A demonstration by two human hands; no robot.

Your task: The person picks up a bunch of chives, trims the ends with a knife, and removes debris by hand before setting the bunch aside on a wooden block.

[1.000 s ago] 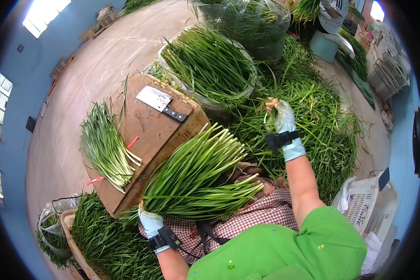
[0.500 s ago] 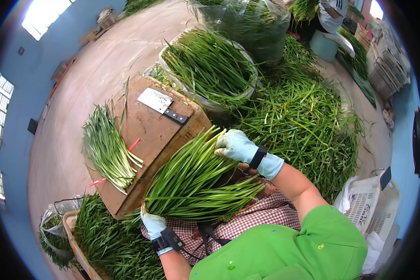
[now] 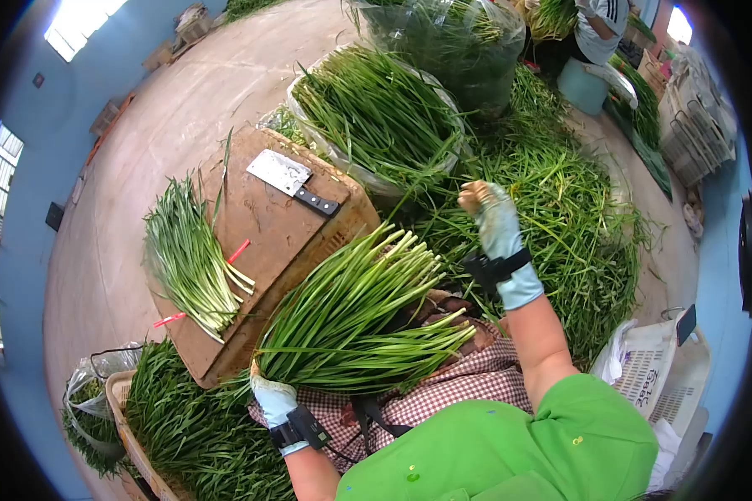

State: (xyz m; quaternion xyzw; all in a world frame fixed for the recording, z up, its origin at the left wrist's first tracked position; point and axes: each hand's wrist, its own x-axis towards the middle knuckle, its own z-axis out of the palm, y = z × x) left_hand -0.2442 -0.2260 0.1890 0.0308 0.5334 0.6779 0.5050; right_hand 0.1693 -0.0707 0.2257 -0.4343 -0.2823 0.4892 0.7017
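A thick bunch of garlic chives (image 3: 359, 309) lies across my lap, its pale stem ends pointing right. My left hand (image 3: 273, 397), in a light blue glove, is closed around the leafy end of the bunch. Off to the right, my gloved right hand (image 3: 495, 219) is raised over the loose heap of chives (image 3: 551, 225). Its fingers are curled in, and whether they hold anything is hidden. Beyond the bunch, a cleaver (image 3: 284, 175) rests on a brown board (image 3: 251, 242), next to a smaller bunch of chives (image 3: 192, 259) with red ties (image 3: 238, 251) near it.
A lined container of chives (image 3: 376, 117) stands behind the board, with a clear plastic bag (image 3: 443, 50) of more beyond it. At lower left is a crate (image 3: 125, 417) of greens. White baskets (image 3: 652, 359) sit at right. Another person (image 3: 597, 29) works at the back.
My right hand has let go of the stem ends and moved right and up, over the loose heap. The stem ends now fan out in view. My left hand keeps its hold.
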